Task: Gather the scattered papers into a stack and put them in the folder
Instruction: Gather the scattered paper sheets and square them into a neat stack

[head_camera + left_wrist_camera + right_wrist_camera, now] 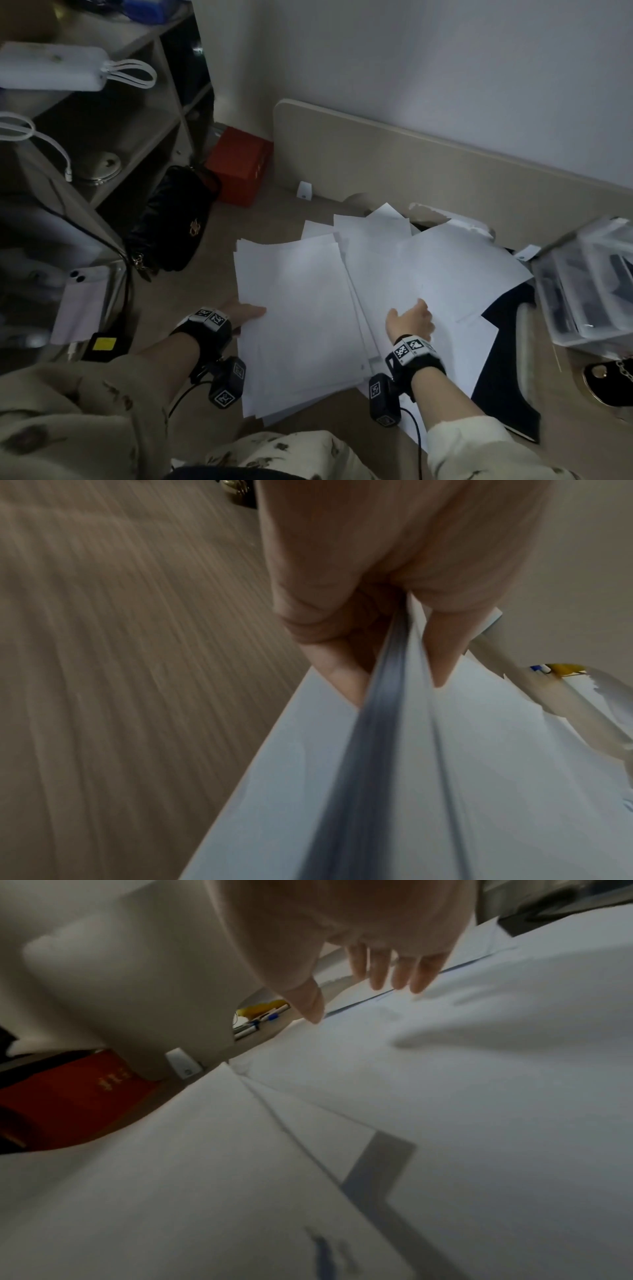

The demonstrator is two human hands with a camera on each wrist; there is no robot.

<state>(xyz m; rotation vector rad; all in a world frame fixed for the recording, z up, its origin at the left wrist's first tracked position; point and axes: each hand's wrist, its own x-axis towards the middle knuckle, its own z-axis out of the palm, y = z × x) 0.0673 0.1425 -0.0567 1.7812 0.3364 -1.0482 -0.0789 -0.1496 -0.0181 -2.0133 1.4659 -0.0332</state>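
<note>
- The left hand (245, 313) pinches the left edge of a stack of white papers (301, 325), thumb on top and fingers beneath, as the left wrist view shows.
- The right hand (411, 322) hovers flat, fingers straight and spread, over loose sheets (455, 270) fanned to the right of the stack; it holds nothing.
- A dark folder (507, 377) lies on the tabletop (191, 284) under those sheets, at the near right.
- A black handbag (171, 222) and a red box (239, 164) sit at the far left.

My papers (298, 308) are plain white; the folder (507, 370) dark navy, my sleeve (85, 411) cream with dark florals, the box (239, 164) red.
</note>
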